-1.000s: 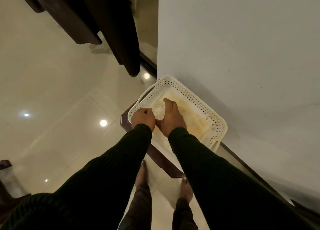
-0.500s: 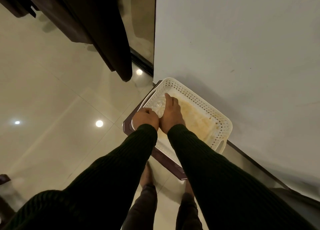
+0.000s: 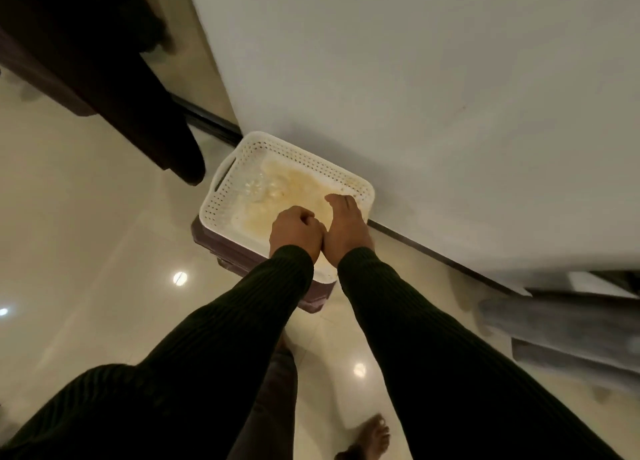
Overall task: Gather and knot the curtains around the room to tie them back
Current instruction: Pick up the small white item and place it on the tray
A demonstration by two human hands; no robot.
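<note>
Curtains are nowhere I can pick out; both hands hover over a white basket [image 3: 221,203] by the wall. Left hand [image 3: 296,231] is fisted, apparently empty; right hand [image 3: 346,229] lies flat. Risk: nudging the basket off its stand [image 3: 211,237].

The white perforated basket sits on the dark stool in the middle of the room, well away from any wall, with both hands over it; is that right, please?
Not quite: the head view shows the white basket on the dark stool right beside the wall, with the left hand and right hand over it.
</note>
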